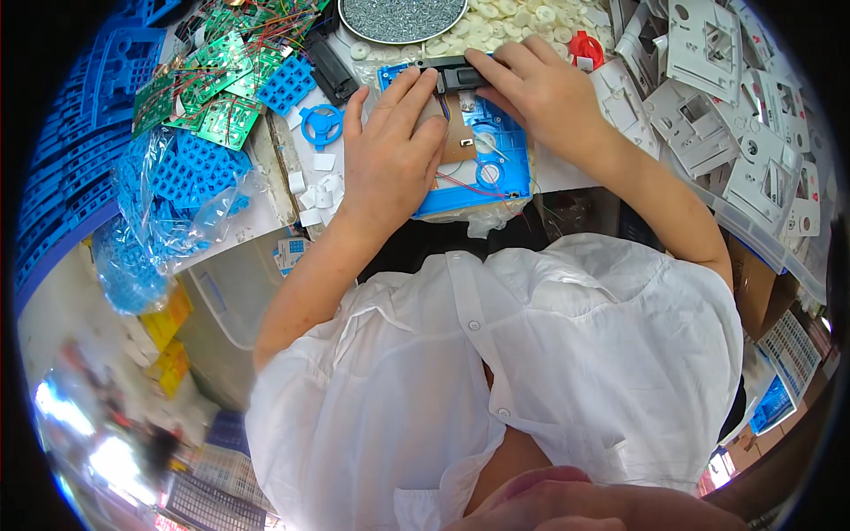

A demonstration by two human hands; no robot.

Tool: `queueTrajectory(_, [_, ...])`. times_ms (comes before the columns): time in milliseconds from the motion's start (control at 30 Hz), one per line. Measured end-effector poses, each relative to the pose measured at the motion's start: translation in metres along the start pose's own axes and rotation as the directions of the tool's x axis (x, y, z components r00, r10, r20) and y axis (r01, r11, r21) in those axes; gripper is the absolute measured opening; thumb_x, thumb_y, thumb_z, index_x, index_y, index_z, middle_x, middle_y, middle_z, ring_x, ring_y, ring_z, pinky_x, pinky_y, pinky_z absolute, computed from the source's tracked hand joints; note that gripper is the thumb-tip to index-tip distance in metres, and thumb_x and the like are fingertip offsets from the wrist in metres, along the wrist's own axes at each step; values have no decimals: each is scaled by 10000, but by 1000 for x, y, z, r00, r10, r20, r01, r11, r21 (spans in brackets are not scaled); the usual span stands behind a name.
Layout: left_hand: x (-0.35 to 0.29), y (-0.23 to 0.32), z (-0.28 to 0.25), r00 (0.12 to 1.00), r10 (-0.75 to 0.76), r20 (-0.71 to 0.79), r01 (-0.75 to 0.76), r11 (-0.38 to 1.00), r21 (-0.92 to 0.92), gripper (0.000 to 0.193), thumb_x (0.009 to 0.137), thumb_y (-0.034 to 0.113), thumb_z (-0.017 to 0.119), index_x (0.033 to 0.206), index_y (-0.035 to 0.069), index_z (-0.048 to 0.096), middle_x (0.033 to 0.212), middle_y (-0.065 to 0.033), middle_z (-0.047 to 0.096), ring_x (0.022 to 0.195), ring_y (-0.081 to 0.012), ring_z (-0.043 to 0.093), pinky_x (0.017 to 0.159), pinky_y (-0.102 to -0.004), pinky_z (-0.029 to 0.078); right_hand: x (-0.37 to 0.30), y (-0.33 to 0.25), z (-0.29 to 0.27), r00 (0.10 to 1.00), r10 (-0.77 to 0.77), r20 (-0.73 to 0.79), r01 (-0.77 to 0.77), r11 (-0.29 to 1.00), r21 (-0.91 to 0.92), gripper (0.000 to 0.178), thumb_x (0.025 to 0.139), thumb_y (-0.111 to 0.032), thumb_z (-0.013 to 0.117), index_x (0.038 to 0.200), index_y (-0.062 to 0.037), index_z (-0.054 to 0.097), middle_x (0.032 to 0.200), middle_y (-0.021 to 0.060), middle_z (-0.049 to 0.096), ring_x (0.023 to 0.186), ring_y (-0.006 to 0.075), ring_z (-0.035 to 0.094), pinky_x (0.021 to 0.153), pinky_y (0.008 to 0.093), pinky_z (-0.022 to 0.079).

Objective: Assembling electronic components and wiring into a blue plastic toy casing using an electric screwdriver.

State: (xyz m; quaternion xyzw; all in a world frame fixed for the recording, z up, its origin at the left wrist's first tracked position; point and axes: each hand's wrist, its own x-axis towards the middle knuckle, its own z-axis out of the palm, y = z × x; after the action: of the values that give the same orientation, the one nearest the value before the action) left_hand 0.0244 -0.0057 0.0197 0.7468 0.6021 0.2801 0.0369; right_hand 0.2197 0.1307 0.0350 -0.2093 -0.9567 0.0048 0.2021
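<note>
A blue plastic housing (513, 164) lies face-down in front of me on the bench, its inside showing a brown board (459, 133), a round ring and thin red and dark wires. Across its far edge is a long black plastic part (460, 78). My left hand (390, 146) has its fingertips on the left end of this part, the little finger held apart; its thumb side hides some of the housing. My right hand (549, 97) grips the right end between bent fingers and thumb. Whether the part is seated in the housing, I cannot tell.
Green circuit boards (217, 80) with wires and bagged blue keypads (190, 173) lie at left. Near them are another black part (330, 69), a blue ring (321, 126) and white pieces (323, 195). A bowl of screws (403, 18) stands beyond; white panels (708, 133) fill the right.
</note>
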Motion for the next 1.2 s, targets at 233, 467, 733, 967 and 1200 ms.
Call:
queueTrajectory(233, [-3,0,0,1000,2,-1,-2,999,42,157,862,130,742,996,95,668,1430,-113,612,1341,-284,562,1114,-538,322,1,10,4,997,-68,-26,71,990,126,458,807,-184,794,1251,-117,703,937,26,645,844,223,636,665,337,541])
queueTrajectory(467, [15,-7,-32,978,46,204,-31,997,-76,202,853,159,756,1016,75,672,1364,-132,647,1290,-303,593,1051,-543,402,5,13,-35,970,57,235,-142,923,359,409,880,-177,773,1267,-66,700,1052,117,682,851,261,666,707,337,532])
queueTrajectory(733, [124,-111,9,980,-149,-135,177,956,234,199,880,236,636,830,74,740,898,-134,728,864,-338,673,840,-523,439,60,7,-90,628,199,-752,140,922,361,853,760,59,846,1441,-35,342,1285,178,565,1113,266,624,853,409,590])
queueTrajectory(967, [135,-103,35,991,-126,42,95,898,431,224,868,247,622,799,80,754,897,-116,738,950,-297,676,871,-537,415,113,-18,-89,735,434,-521,257,533,806,678,846,-19,684,1457,53,401,1072,153,673,821,132,650,684,262,537])
queueTrajectory(1200, [134,-82,-1,966,-116,230,140,986,-92,202,853,267,668,771,103,753,895,-101,713,941,-304,654,897,-550,409,105,6,-82,862,484,-148,127,76,989,563,823,-94,573,1357,39,456,858,125,637,725,184,615,679,313,514])
